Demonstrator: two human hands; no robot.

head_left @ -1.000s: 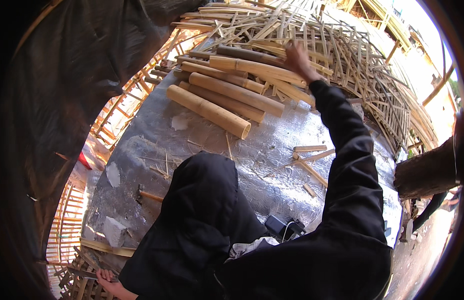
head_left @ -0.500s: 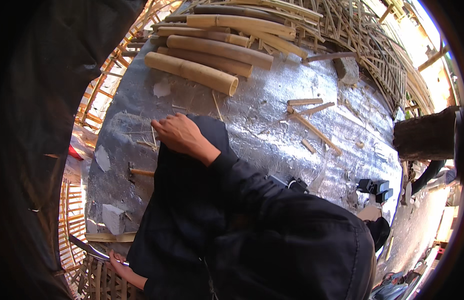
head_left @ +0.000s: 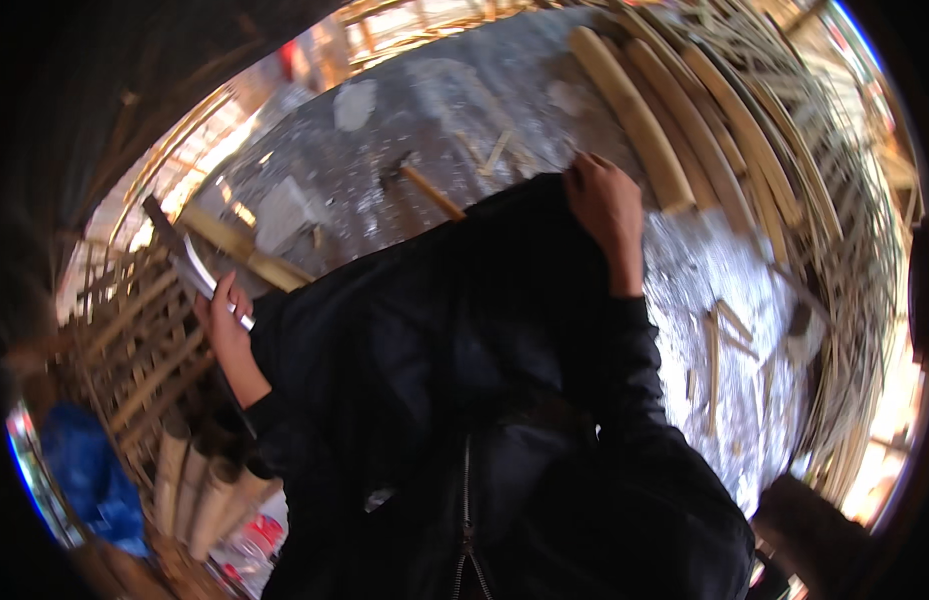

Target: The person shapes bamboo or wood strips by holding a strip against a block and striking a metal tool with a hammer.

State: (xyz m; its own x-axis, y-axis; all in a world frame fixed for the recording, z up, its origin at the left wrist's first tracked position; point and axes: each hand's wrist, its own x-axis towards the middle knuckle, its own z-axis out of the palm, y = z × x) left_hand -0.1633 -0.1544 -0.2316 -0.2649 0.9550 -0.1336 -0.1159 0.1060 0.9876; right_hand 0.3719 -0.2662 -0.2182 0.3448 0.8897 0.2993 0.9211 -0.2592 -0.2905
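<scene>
My left hand [head_left: 228, 318] is wrapped round a long knife [head_left: 194, 268], with a shiny curved blade part by my fingers and a dark far end pointing up and left. My right hand [head_left: 607, 205] rests on my black-clothed knee, its fingers curled down; whatever they hold, if anything, is hidden. Beyond my leg lies a hammer-like tool with an orange wooden handle [head_left: 432, 192] and a dark head. A pale bamboo length [head_left: 240, 246] lies just past the knife, beside a whitish block [head_left: 289, 214]. The picture is smeared by motion.
Bamboo lengths [head_left: 633, 118] lie side by side at the far right, with a pile of thin strips [head_left: 857, 290] beyond. Short wood pieces [head_left: 714, 365] lie on the silvery sheet [head_left: 675, 260]. On the left are a lattice basket [head_left: 135, 350], bamboo tubes [head_left: 190, 490] and a blue bag [head_left: 90, 480].
The view has swung left, so the bamboo lengths now appear at the right. My left hand shows more fully with the knife held higher in view; my right hand stays on the knee.
</scene>
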